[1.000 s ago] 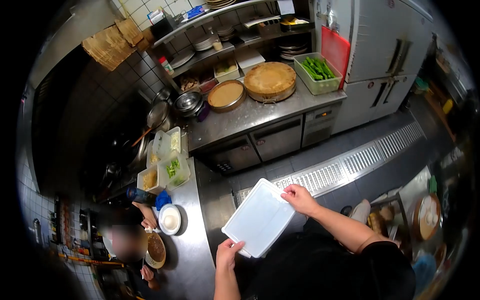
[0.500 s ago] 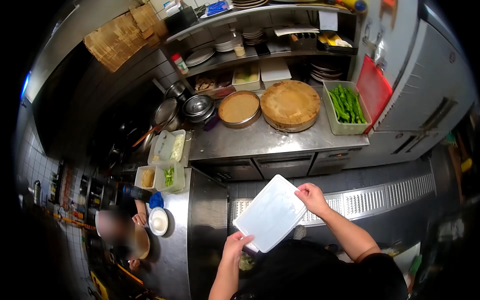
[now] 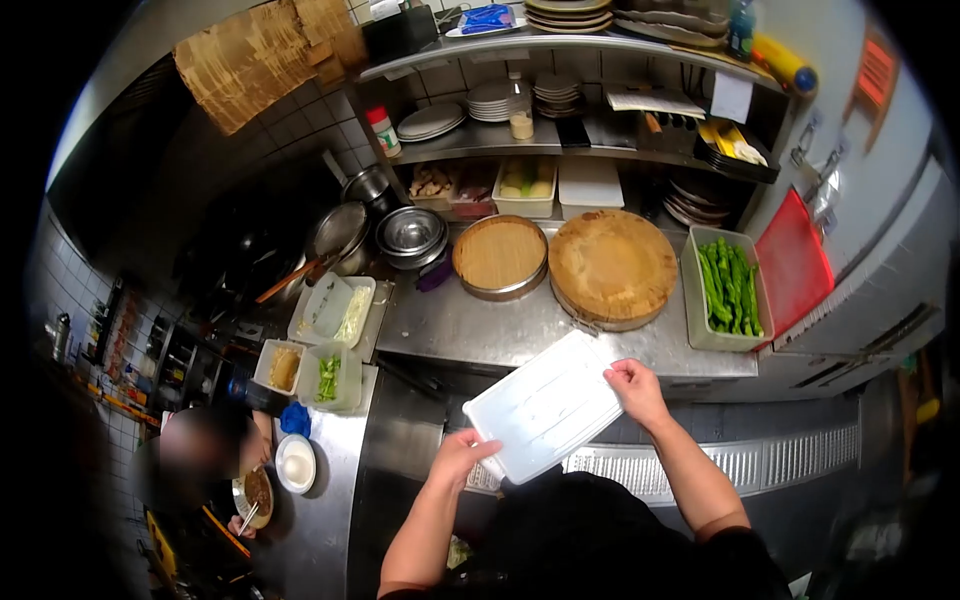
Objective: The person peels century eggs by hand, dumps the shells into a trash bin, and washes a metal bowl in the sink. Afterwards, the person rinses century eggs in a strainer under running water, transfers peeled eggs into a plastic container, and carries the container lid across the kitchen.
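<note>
My left hand (image 3: 463,461) grips the lower left edge of a rectangular white plastic container lid (image 3: 545,405), its thumb on top. My right hand (image 3: 637,391) pinches the right edge of the same lid, fingers mostly beneath. The lid is tilted in front of my body, its far corner overlapping the counter's front edge in view. Whether a box sits under the lid is hidden.
On the steel counter (image 3: 450,335) stand a round wooden chopping board (image 3: 613,265), a bamboo steamer (image 3: 500,255), steel bowls (image 3: 411,232) and a tub of green peppers (image 3: 728,285). A co-worker's hand (image 3: 243,526) is at a bowl of brown food (image 3: 258,495), lower left.
The counter and shelves appear lower and larger in view. The lid, still in both my hands, is turned more crosswise and now overlaps the counter edge. A utensil shows in the co-worker's bowl.
</note>
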Tool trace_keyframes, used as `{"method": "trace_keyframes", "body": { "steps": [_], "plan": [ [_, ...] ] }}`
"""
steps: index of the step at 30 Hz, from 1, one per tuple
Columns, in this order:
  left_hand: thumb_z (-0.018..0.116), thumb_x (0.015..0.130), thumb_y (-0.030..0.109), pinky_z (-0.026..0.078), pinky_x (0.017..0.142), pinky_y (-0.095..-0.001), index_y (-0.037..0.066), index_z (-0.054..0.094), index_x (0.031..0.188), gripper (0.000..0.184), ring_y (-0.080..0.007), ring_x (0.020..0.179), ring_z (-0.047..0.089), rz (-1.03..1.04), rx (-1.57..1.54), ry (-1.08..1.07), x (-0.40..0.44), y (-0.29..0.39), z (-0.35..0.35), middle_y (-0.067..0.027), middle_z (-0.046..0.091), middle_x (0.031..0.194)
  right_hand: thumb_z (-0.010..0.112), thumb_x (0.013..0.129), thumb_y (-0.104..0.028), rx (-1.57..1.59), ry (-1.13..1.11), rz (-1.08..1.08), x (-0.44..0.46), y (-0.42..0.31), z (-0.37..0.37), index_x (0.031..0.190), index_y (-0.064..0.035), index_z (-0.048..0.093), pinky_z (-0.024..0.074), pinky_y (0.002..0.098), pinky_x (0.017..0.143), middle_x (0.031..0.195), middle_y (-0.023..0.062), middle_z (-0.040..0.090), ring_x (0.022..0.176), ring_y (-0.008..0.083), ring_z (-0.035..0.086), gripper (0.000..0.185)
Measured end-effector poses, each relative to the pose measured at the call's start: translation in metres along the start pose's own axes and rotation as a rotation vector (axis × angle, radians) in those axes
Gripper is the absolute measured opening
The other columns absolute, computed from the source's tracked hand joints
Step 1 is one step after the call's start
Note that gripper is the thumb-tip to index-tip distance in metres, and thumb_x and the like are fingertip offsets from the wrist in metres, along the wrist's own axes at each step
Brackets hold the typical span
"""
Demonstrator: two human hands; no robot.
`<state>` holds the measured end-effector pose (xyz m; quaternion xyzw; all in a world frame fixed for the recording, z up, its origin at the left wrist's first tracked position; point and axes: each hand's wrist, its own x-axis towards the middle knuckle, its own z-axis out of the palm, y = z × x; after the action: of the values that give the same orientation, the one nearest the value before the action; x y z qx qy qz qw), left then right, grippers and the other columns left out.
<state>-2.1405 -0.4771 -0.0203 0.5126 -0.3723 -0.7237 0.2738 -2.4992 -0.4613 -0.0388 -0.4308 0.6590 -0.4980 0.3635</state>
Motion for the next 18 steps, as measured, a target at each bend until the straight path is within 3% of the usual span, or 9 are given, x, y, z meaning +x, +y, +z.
{"method": "trace_keyframes", "body": {
  "steps": [5, 10, 16, 17, 18],
  "plan": [
    [0.081, 0.080, 0.013, 0.050, 0.072, -0.0276, 0.001, 0.070, 0.086, 0.017, -0.0142, 0.078, 0.064, 0.064, 0.184, -0.094, 0.111, 0.076, 0.019, -0.0062, 0.071, 0.088, 0.072, 0.092, -0.016, 0.116, 0.139, 0.017, 0.091, 0.018, -0.016, 0.098, -0.0008, 0.069, 0.0449, 0.0235, 0.064, 0.079, -0.0026, 0.060, 0.072, 0.0074, 0.053, 0.017],
    [0.082, 0.080, 0.016, 0.048, 0.066, -0.0272, 0.001, 0.069, 0.083, 0.020, -0.0122, 0.071, 0.060, 0.109, 0.261, -0.255, 0.239, 0.113, 0.038, -0.0049, 0.068, 0.082, 0.071, 0.094, -0.014, 0.104, 0.257, 0.101, 0.167, 0.010, -0.041, 0.101, 0.0004, 0.068, 0.0445, 0.0226, 0.070, 0.086, -0.0005, 0.064, 0.076, 0.0075, 0.054, 0.016],
    [0.080, 0.081, 0.010, 0.055, 0.067, -0.0307, -0.001, 0.068, 0.085, 0.016, -0.0172, 0.072, 0.066, 0.069, 0.192, -0.336, 0.318, 0.148, 0.088, -0.0101, 0.070, 0.084, 0.069, 0.095, -0.014, 0.049, 0.279, 0.148, 0.241, 0.018, -0.078, 0.097, -0.0007, 0.069, 0.0456, 0.0241, 0.072, 0.086, -0.0007, 0.066, 0.077, 0.0087, 0.056, 0.014],
    [0.083, 0.078, 0.014, 0.048, 0.060, -0.0296, 0.004, 0.063, 0.071, 0.023, -0.0143, 0.065, 0.059, 0.090, 0.199, -0.301, 0.327, 0.146, 0.097, -0.0056, 0.066, 0.073, 0.068, 0.094, -0.013, 0.052, 0.269, 0.147, 0.256, 0.025, -0.085, 0.098, 0.0001, 0.070, 0.0463, 0.0248, 0.073, 0.086, 0.0007, 0.067, 0.077, 0.0096, 0.057, 0.014],
    [0.083, 0.077, 0.014, 0.047, 0.059, -0.0296, 0.004, 0.062, 0.070, 0.024, -0.0141, 0.064, 0.059, 0.116, 0.264, -0.286, 0.330, 0.152, 0.104, -0.0055, 0.066, 0.073, 0.068, 0.094, -0.013, 0.055, 0.259, 0.146, 0.271, 0.036, -0.093, 0.099, 0.0009, 0.070, 0.0470, 0.0254, 0.073, 0.087, 0.0020, 0.068, 0.078, 0.0105, 0.058, 0.015]
  ]
}}
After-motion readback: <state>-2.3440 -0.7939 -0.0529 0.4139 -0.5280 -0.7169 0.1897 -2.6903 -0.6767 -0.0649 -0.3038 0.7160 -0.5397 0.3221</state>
